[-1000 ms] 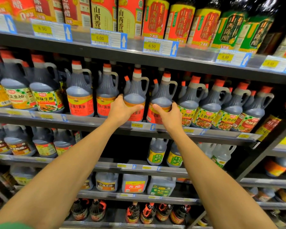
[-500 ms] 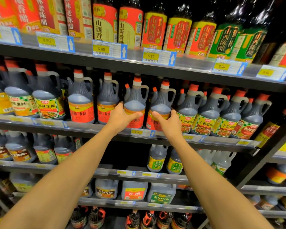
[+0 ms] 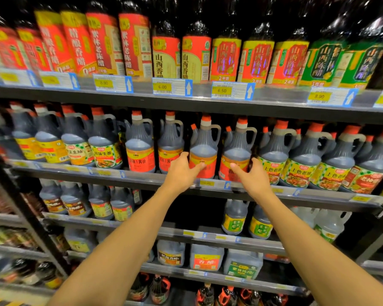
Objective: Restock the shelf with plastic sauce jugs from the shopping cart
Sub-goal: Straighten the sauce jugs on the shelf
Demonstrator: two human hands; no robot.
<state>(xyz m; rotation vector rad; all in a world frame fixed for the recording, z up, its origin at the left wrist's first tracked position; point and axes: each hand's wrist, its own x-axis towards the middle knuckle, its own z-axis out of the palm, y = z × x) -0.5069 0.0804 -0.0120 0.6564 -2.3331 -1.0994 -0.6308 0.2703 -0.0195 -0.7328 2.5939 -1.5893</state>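
Head view: left hand point(image 3: 181, 171) is gripping the dark plastic sauce jug with red-orange label and orange cap point(image 3: 205, 151), thumb across its label; right hand point(image 3: 252, 175) is gripping the matching neighbouring jug point(image 3: 237, 155). Both jugs are standing upright at the front edge of the dark metal shelf point(image 3: 142, 176). Yellow price tags above are reading 6.00 point(image 3: 162, 87) and 6.50 point(image 3: 222, 90); green-labelled jugs to the right are showing 上色老抽 point(image 3: 301, 173)
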